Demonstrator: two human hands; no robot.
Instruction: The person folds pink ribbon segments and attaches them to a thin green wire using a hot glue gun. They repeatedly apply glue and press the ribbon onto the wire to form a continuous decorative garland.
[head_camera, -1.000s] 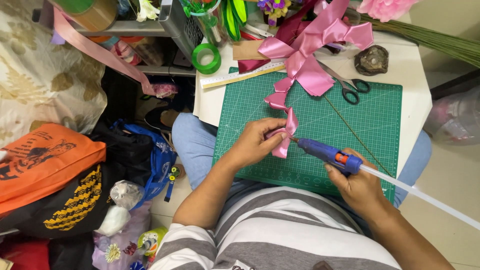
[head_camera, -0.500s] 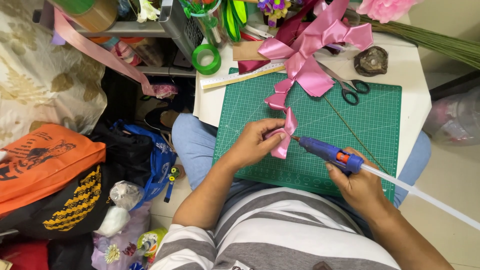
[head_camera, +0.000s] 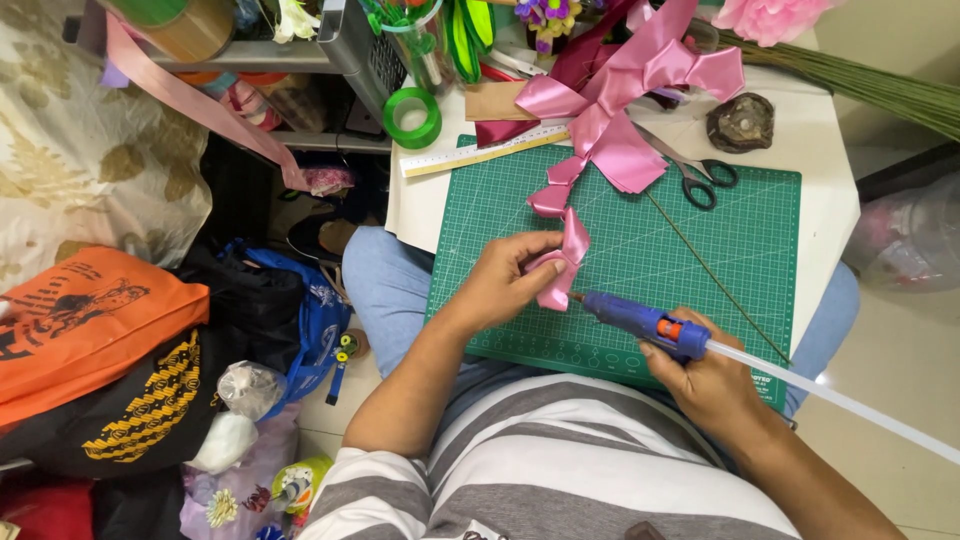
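- Barely anything's moved since the earlier frame: left hand (head_camera: 500, 285) still pinches the folded pink ribbon (head_camera: 565, 262), right hand (head_camera: 705, 375) still wrapped tight round the blue glue gun (head_camera: 640, 320).
- Surface is a green cutting mat (head_camera: 700, 250) on a white table (head_camera: 830, 140); scissors (head_camera: 700, 180), ruler (head_camera: 485, 152) and a big pink bow (head_camera: 625, 110) up top, bags (head_camera: 90, 330) piled on the floor left.
- Gun lies nearly level, nozzle pointing left at the ribbon's lower end, glue stick (head_camera: 850, 405) trailing right.
- Ribbon sits upright-ish over the mat's middle.
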